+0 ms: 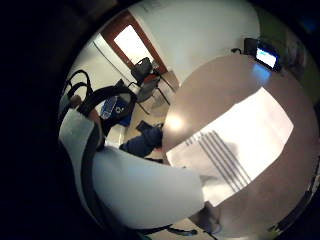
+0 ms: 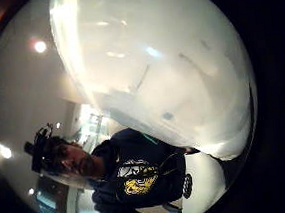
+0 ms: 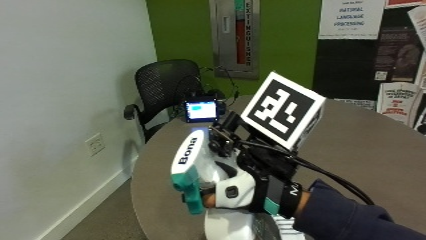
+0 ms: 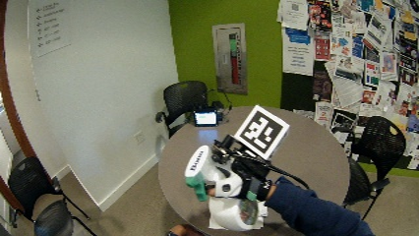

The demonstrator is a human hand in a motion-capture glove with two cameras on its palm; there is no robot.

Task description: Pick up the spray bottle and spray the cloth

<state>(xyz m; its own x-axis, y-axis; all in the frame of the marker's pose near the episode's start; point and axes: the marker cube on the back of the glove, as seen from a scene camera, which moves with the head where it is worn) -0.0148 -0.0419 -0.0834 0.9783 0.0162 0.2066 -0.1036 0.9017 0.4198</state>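
Holding the spray bottle point(image 3: 200, 172) up over the round desk point(image 3: 373, 150), my gloved right hand point(image 3: 243, 192) had its fingers curled around the bottle's neck, just behind the teal trigger point(image 3: 190, 195). From the outside view I saw the bottle's white head, printed with dark lettering, sticking out ahead of the hand, and its rounded white body point(image 4: 229, 216) hanging below the hand. My dark blue sleeve point(image 3: 346, 215) ran back from the wrist.

Beneath the hand and the bottle, a white cloth point(image 1: 235, 145) lay flat on the desk, with a few dark stripes running across part of it. In the little-finger-side palm view the bottle's white surface point(image 1: 145, 190) sat close against the palm, with the cloth beyond it. The thumb-side palm view was mostly filled by the bottle's pale, translucent body point(image 2: 159, 70).

Ahead of the hand, at the desk's far edge, stood a small device with a lit blue screen point(image 3: 201, 110). A black mesh office chair point(image 3: 163, 82) stood past that, beside the white wall.
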